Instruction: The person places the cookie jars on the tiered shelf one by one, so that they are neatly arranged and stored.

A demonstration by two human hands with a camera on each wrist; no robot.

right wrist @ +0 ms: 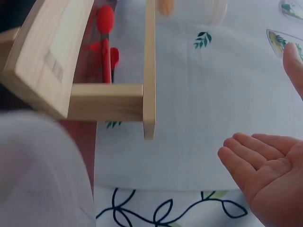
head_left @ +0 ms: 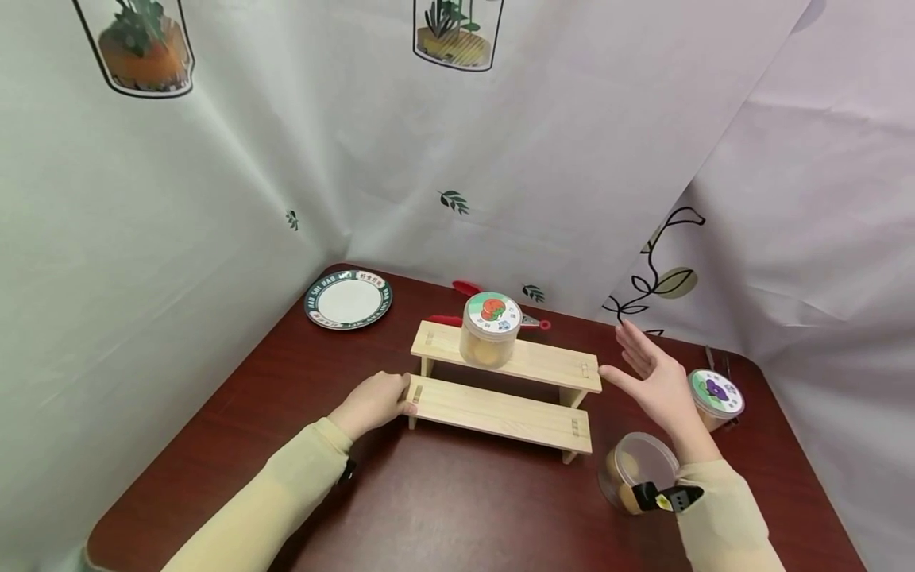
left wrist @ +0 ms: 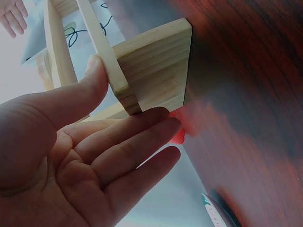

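Observation:
A two-tier wooden shelf stands mid-table. At the left end of its lower tier, my left hand grips the plank, thumb on top and fingers at the end, as the left wrist view shows close up on the wood. My right hand is raised beside the upper tier's right end, fingers extended and thumb apart, holding nothing; the right wrist view has the same bare palm. On the upper tier sits a lidded clear jar with a tomato picture on its lid.
Below my right wrist is a clear jar with round yellowish pieces. Another lidded jar with a purple picture stands at far right near some cutlery. A rimmed plate lies back left. Red-handled utensils lie behind the shelf.

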